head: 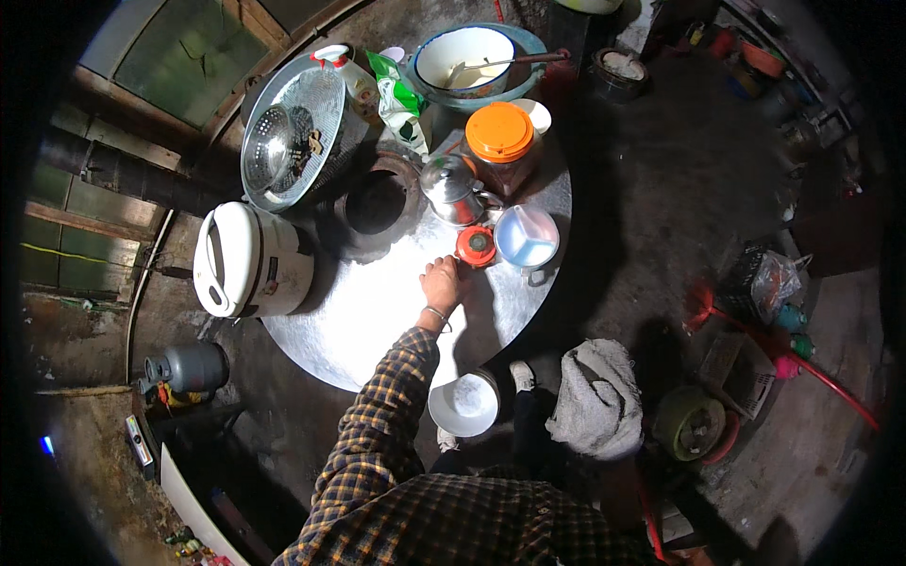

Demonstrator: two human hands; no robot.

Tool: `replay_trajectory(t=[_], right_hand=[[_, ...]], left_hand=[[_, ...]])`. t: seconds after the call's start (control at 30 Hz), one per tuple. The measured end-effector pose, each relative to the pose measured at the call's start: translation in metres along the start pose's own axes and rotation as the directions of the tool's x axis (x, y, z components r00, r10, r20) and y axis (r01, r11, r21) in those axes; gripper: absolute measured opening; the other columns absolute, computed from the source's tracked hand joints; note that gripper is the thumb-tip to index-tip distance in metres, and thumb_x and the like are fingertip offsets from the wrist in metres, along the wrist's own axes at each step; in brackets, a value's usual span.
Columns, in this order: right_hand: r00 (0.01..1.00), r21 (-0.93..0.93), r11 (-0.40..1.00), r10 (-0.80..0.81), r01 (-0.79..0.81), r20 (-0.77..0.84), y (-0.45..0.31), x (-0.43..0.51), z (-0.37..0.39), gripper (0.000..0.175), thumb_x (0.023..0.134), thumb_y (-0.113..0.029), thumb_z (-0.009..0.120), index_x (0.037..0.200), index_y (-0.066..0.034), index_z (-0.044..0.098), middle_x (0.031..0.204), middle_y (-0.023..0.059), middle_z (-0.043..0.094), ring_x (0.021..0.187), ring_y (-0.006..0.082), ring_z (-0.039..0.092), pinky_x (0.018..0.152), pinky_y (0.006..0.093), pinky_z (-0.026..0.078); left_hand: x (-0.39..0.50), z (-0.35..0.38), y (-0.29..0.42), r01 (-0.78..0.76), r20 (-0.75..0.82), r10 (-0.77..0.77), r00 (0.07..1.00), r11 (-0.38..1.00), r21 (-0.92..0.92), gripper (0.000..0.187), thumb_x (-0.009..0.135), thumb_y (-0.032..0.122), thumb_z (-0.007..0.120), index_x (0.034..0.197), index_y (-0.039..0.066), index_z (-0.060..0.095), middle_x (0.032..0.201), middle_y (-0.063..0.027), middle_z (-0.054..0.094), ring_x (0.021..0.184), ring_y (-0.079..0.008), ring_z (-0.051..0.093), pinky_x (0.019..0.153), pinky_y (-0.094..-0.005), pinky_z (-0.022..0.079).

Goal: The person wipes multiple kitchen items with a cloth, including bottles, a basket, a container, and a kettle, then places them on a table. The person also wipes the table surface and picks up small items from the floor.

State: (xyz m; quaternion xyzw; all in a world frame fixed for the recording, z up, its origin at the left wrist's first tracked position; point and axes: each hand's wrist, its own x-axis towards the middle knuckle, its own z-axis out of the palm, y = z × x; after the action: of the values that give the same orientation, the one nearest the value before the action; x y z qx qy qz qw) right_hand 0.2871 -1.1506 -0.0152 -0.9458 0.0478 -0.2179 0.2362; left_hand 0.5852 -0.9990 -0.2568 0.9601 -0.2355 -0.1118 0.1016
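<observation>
My left hand [440,279], in a checked sleeve, reaches over the shiny round metal tabletop [354,311]. Its fingers are curled beside a small jar with a red lid [475,246]; whether they grip anything cannot be told. Just right of that jar is a metal mug [526,235] with a bluish inside. A lidded stainless steel pot [450,185] stands beyond the red lid, next to a jar with an orange screw lid [499,132]. At the near table edge is a white bowl [463,405]. My right hand is out of view.
A white electric cooker [248,262] stands left of a round stove opening [376,201]. Behind are a mesh basket [294,134], a spray bottle [354,81] and an enamel basin [463,60] holding a ladle. A grey cloth [598,400] lies at right; a gas cylinder [195,368] is at left.
</observation>
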Motion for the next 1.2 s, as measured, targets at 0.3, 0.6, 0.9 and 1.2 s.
replay_trajectory(t=[0.3, 0.6, 0.9, 1.2], right_hand=[[0.910, -0.287, 0.864, -0.404, 0.413, 0.092, 0.046, -0.006, 0.033, 0.034, 0.066, -0.027, 0.068, 0.086, 0.0000, 0.060, 0.082, 0.0171, 0.054, 0.083, 0.0359, 0.054, 0.077, 0.0481, 0.042], [0.975, -0.165, 0.978, -0.095, 0.129, 0.200, -0.030, 0.031, 0.062, 0.040, 0.068, -0.023, 0.065, 0.093, 0.0071, 0.057, 0.084, 0.0248, 0.054, 0.086, 0.0427, 0.050, 0.083, 0.0519, 0.039], [0.898, 0.531, 0.807, -0.002, -0.258, 0.440, -0.104, -0.066, 0.123, 0.054, 0.092, -0.030, 0.048, 0.139, -0.0062, 0.036, 0.139, 0.0091, 0.041, 0.131, 0.0243, 0.036, 0.113, 0.0355, 0.026], [0.842, 0.695, 0.667, -0.189, -0.267, 0.505, -0.246, -0.085, 0.101, 0.044, 0.102, -0.023, 0.034, 0.142, -0.0046, 0.031, 0.139, 0.0096, 0.041, 0.129, 0.0203, 0.039, 0.112, 0.0342, 0.030]], left_hand=[[-0.031, 0.017, -0.042, 0.322, 0.387, 0.114, 0.915, 0.371, -0.871, 0.022, 0.074, 0.002, 0.063, 0.096, 0.004, 0.064, 0.075, -0.0015, 0.061, 0.063, -0.0123, 0.057, 0.056, -0.0273, 0.047], [-0.204, -0.101, -0.034, 0.311, 0.265, -0.216, 0.940, 0.216, -0.925, 0.024, 0.080, -0.010, 0.056, 0.102, 0.000, 0.058, 0.083, 0.0034, 0.054, 0.070, -0.0078, 0.050, 0.063, -0.0232, 0.045], [-0.354, -0.151, -0.052, -0.057, -0.194, -0.196, 0.961, 0.547, -0.835, 0.034, 0.080, 0.003, 0.067, 0.113, 0.004, 0.061, 0.085, -0.0129, 0.066, 0.075, -0.0235, 0.062, 0.073, -0.0343, 0.049], [-0.475, -0.200, -0.096, -0.090, -0.425, -0.201, 0.883, 0.814, -0.574, 0.033, 0.069, 0.015, 0.078, 0.094, 0.004, 0.059, 0.078, -0.0099, 0.059, 0.075, -0.0298, 0.057, 0.067, -0.0389, 0.047]])
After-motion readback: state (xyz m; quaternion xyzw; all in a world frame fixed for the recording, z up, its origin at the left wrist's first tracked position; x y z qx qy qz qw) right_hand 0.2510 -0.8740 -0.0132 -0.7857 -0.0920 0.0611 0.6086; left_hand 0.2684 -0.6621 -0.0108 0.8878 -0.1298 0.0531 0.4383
